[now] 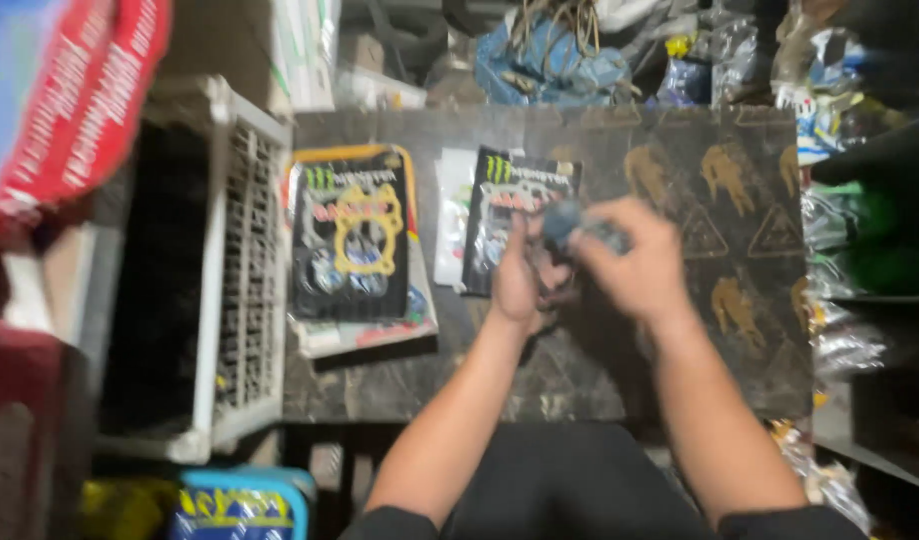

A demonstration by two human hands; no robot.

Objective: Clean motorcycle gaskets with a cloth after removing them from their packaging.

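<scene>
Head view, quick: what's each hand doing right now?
Left hand: partly curled under a small blue-grey object; grip blurred, cannot be told.
Right hand: fingers closed on the same object from above.

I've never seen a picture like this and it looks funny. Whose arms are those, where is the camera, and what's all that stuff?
The camera sits on a person's head and looks down, so you see their own arms. The left hand and right hand meet around a small blue-grey thing; it is too blurry to name. Below is a dark table. On it lie two flat black packets, one showing yellow ring-shaped parts. A white crate stands on the left.
</scene>
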